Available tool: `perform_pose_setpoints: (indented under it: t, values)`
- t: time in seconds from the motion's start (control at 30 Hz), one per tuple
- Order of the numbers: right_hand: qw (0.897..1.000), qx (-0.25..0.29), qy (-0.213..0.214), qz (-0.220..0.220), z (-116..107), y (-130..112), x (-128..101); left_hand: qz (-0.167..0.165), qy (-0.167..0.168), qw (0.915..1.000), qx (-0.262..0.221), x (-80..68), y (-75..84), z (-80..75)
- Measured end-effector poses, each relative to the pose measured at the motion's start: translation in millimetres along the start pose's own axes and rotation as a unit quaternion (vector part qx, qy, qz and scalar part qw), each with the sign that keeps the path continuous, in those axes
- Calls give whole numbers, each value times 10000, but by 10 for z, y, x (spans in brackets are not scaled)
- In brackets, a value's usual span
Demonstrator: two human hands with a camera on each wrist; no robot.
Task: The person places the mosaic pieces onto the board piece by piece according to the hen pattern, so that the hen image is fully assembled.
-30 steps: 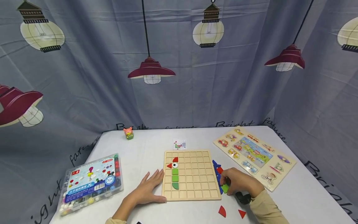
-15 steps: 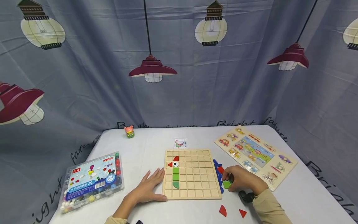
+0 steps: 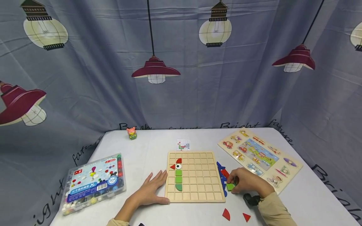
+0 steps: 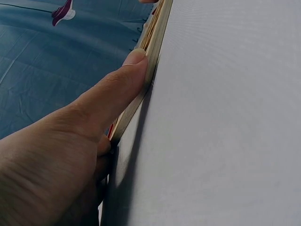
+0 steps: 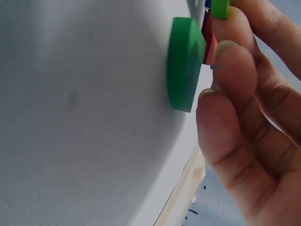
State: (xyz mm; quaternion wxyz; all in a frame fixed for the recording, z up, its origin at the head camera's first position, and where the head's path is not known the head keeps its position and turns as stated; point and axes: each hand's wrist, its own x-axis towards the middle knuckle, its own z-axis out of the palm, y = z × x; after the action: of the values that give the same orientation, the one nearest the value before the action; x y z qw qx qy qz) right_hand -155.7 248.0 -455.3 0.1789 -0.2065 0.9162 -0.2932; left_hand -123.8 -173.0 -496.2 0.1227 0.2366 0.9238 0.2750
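My left hand (image 3: 151, 190) lies with straight, spread fingers along the left side of the wooden grid board (image 3: 198, 197). Its thumb (image 4: 131, 66) presses the board's edge in the left wrist view. At the board's right, my right hand (image 3: 249, 182) has its fingertips at a light green square block (image 5: 220, 7), pinching it low over the table. A dark green quarter-round block (image 5: 186, 66) stands by the curled fingers in the right wrist view. On the board, a column holds a red quarter-round (image 3: 179, 160), an eye tile (image 3: 178, 166), light green squares (image 3: 178, 179) and a green quarter-round (image 3: 178, 187).
Blue blocks (image 3: 220, 169) and a red block (image 3: 225, 173) lie along the board's right edge. Two red pieces (image 3: 226, 214) lie in front. A pattern card (image 3: 183, 145) sits behind, a picture puzzle (image 3: 258, 157) right, a plastic case (image 3: 93, 183) left, a small figurine (image 3: 131, 133) at back.
My right hand has drawn slightly right and back from the board's edge, staying at the light green block. The left hand has kept its place on the board while the head view shifts a little.
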Motion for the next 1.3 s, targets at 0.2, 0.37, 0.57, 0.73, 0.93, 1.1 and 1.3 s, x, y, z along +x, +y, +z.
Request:
perform_pose_setpoints:
  t: [0.2,0.37,0.57,0.73,0.93,1.1,1.3]
  values:
    - [9989,-51,252,-388,-19,24,18,-12,2,10000,6,2,6,7]
    - [9963,-181,538,-652,0,22,90,14,24,10000,-25,-16,4,17]
    - [9917,-395,946,-775,58,-49,157,17,26,10000,2,-23,17,14]
    - [9876,-395,1222,-903,96,-144,183,18,44,10000,39,-15,24,3]
    - [9847,-267,1331,-1094,148,-278,237,8,21,10000,43,-13,28,2]
    - [9828,-283,1249,-1330,195,-383,293,30,34,10000,66,-11,16,9]
    - [9853,-108,1060,-1336,233,-540,357,45,54,10000,49,-15,8,25]
